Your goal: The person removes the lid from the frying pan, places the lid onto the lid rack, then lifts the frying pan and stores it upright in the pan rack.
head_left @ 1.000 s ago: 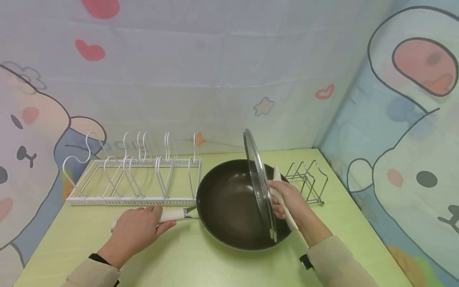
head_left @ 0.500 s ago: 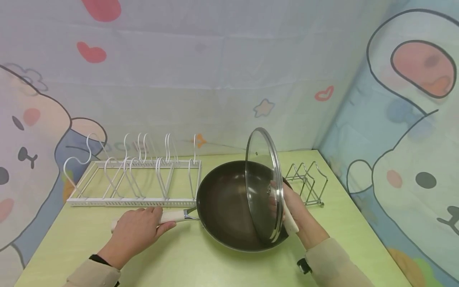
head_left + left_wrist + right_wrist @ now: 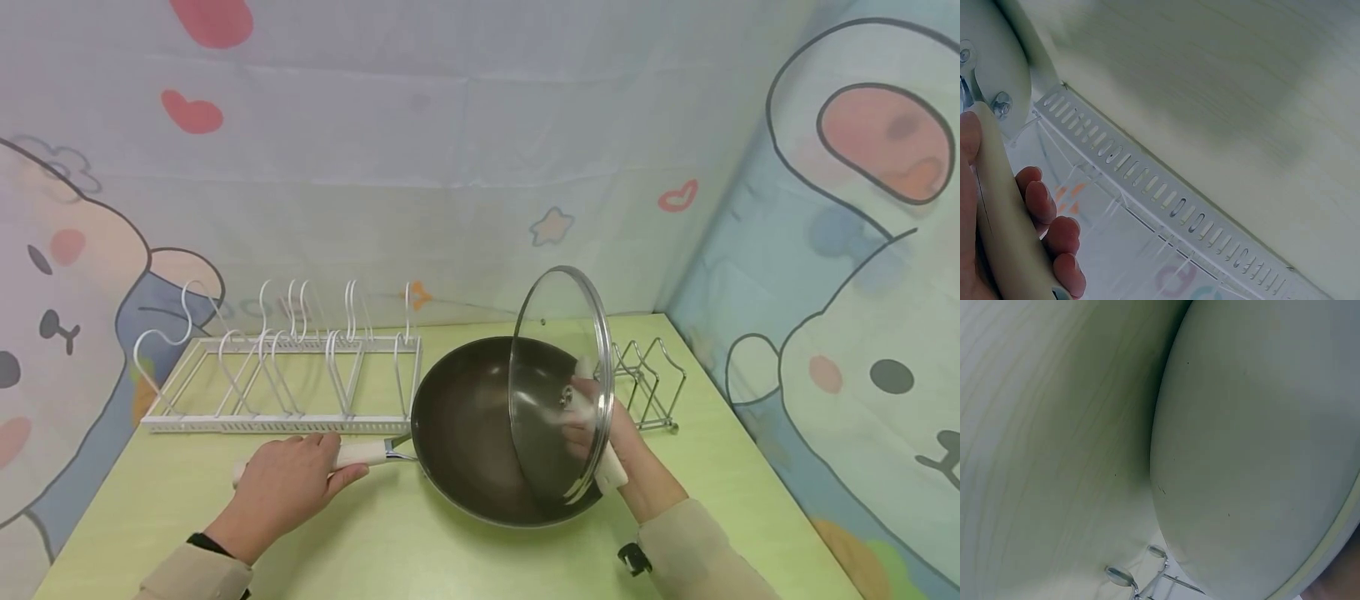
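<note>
In the head view my left hand (image 3: 288,483) grips the cream handle (image 3: 363,452) of a dark frying pan (image 3: 468,425) that stands on the table. The left wrist view has the fingers (image 3: 1063,234) curled round that handle. Above the pan's right side, my right hand (image 3: 626,433) holds a glass lid (image 3: 551,442) by its cream handle (image 3: 612,468). The lid is tilted steeply on edge, its inner face turned toward the pan and the camera. Through the glass part of the right hand shows. The pan's pale outer wall (image 3: 1241,444) fills much of the right wrist view.
Left of the pan lies a white pan rack (image 3: 281,423) with several upright loops, close to the pan's rim. A small metal wire rack (image 3: 660,408) stands right of it, partly behind the lid. A printed cloth (image 3: 465,208) hangs behind the pale green table (image 3: 390,550).
The lid, nearly edge-on before, has turned so its glass face shows more, and it has shifted slightly right. The left hand and the pan stay where they were.
</note>
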Tool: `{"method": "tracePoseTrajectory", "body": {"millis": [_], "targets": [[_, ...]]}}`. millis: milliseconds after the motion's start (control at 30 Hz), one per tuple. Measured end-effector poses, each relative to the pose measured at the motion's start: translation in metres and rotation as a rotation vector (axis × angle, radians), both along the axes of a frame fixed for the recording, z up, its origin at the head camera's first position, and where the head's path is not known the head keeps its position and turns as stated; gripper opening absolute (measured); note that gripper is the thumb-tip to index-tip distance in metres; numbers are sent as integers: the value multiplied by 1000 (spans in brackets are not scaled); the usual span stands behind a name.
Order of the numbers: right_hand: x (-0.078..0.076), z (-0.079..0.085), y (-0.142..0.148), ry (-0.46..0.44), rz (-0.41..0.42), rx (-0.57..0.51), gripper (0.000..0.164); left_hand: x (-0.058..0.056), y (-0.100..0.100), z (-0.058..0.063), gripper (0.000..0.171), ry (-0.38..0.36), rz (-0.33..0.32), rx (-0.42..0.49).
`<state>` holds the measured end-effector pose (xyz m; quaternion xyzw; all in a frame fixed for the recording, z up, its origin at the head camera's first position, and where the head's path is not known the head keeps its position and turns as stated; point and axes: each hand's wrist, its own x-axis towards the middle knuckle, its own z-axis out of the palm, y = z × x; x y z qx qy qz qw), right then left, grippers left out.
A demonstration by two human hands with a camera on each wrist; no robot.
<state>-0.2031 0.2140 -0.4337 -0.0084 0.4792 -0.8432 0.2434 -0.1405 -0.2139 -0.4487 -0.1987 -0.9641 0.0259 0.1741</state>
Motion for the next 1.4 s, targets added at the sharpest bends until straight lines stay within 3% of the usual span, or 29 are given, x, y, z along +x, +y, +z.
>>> {"method": "tracePoseTrajectory", "body": {"millis": [200,467,733,900,1167,1400], "targets": [[-2,-3,3,-61,98,-156,33,1,-2,0,53,-3,6,-6],[-4,-8,7,-190,105,-234,34,0,-1,-1,53,8,-12,-9],[-5,-12,8,-200,230,-378,47,0,-2,-3,53,29,-24,-7],[-4,-13,6,-183,261,-474,35,0,-1,-2,52,16,-17,-10],[-4,-19,5,-166,289,-550,33,0,-1,-2,52,15,-6,-16],[-4,-20,6,-129,347,-546,50,1,-1,-1,53,23,-12,-18]]}}
